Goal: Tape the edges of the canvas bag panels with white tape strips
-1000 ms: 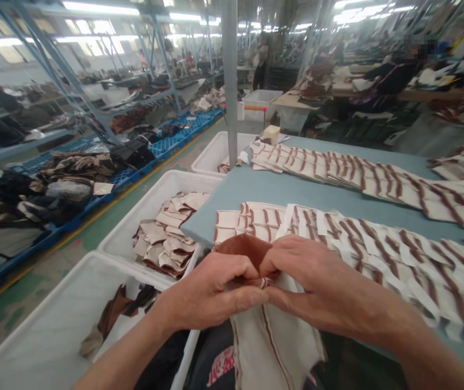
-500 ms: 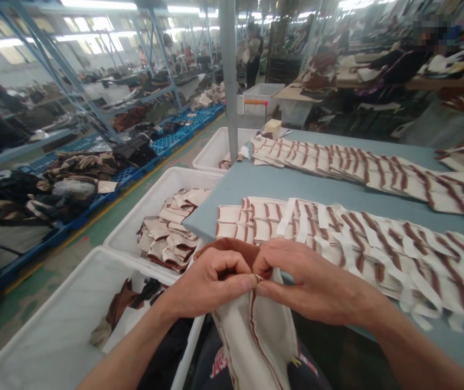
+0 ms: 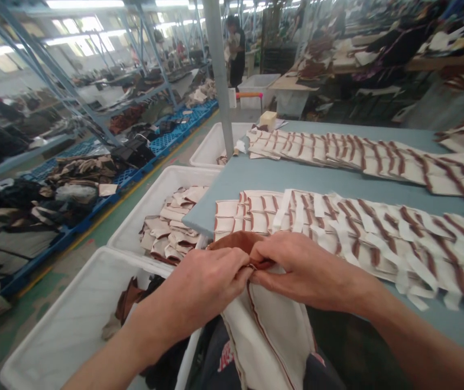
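Note:
A cream fabric piece (image 3: 270,330) with a brown seam down its middle and a brown upper part hangs over my lap. Both hands pinch it near its top, where the seam ends. My left hand (image 3: 215,276) has its thumb and fingers closed on the cloth, the back of the hand turned up. Close against it, my right hand (image 3: 292,268) grips the edge between thumb and bent fingers. The fingertips hide the exact spot they hold. Just beyond my hands, a row of overlapping cream pieces (image 3: 264,208) with brown edges and white strips lies on the table.
The blue-grey table (image 3: 237,176) bears a second row of cream pieces (image 3: 337,149) farther back. On the left, a white bin (image 3: 134,219) holds cream pieces, and a nearer bin (image 3: 59,311) holds brown and dark scraps. A grey post (image 3: 219,70) rises beside the table's corner.
My left hand has rolled over, so its thumb no longer shows and its back faces up. Both hands still grip the cloth, and the view has shifted slightly.

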The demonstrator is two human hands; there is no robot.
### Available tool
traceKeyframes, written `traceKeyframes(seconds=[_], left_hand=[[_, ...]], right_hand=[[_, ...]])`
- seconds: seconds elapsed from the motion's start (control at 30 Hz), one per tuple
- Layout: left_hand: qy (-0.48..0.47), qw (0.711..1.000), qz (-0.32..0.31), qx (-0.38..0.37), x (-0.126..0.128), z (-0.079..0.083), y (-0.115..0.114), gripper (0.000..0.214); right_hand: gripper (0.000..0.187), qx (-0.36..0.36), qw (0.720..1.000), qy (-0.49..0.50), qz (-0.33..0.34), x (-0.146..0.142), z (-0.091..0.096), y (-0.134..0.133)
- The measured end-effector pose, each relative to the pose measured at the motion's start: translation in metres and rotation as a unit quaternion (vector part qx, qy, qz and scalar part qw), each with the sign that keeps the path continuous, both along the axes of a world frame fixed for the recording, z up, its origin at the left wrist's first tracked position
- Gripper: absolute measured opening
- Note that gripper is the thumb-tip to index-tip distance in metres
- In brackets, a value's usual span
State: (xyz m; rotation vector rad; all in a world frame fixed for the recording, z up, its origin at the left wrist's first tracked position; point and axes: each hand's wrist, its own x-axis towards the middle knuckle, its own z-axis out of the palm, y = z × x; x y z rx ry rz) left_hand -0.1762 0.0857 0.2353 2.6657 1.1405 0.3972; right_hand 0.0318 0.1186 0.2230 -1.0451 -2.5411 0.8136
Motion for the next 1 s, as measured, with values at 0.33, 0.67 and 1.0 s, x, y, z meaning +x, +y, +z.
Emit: traceKeyframes(seconds=[0.33,0.67,1.0], left_hand=[[0.005,0.98,-0.131,0.149,0.003,-0.018,0.01,0.031],[0.102,0.962,-0.163,0.194,0.018,-0.011,0.011,0.022],[-0.108,0.985,0.047,-0.123,0.025,-0.004,-0.001,0.018]], right_hand=[[0.008,-0.141,0.98,0.141,0.021,0.017,-0.015,0.002],[0.017,-0.414,0.843,0.332,0.088,0.026,-0.046,0.023],[0.013,-0.158,0.964,0.207,0.055,0.041,-0.018,0.017]])
